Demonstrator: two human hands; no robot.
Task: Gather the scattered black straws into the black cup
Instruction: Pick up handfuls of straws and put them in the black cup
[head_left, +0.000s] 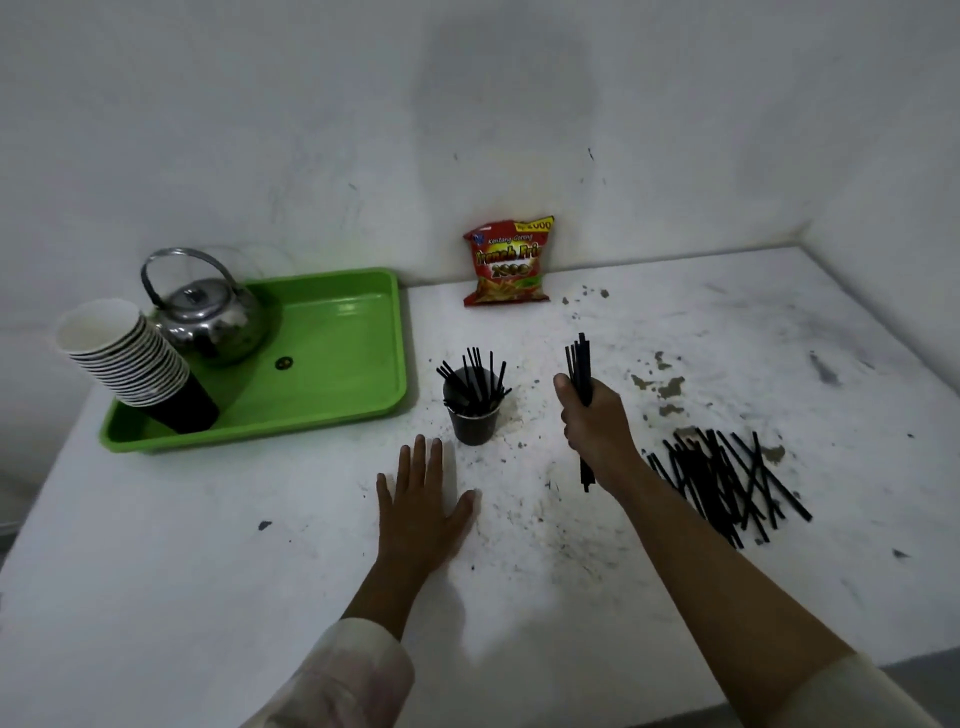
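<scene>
A black cup (474, 427) stands upright near the middle of the white table, with several black straws (474, 378) sticking out of it. To the right of the cup, my right hand (595, 423) grips a bundle of black straws (581, 361) held nearly upright above the table. A pile of loose black straws (727, 480) lies on the table further right, partly behind my right forearm. My left hand (423, 506) rests flat on the table just in front of the cup, fingers spread, holding nothing.
A green tray (343, 343) at the back left holds a metal kettle (208, 314) and a tilted stack of paper cups (130, 364). A red snack bag (509, 262) leans against the back wall. The table's near right edge (883, 662) drops off by my right sleeve.
</scene>
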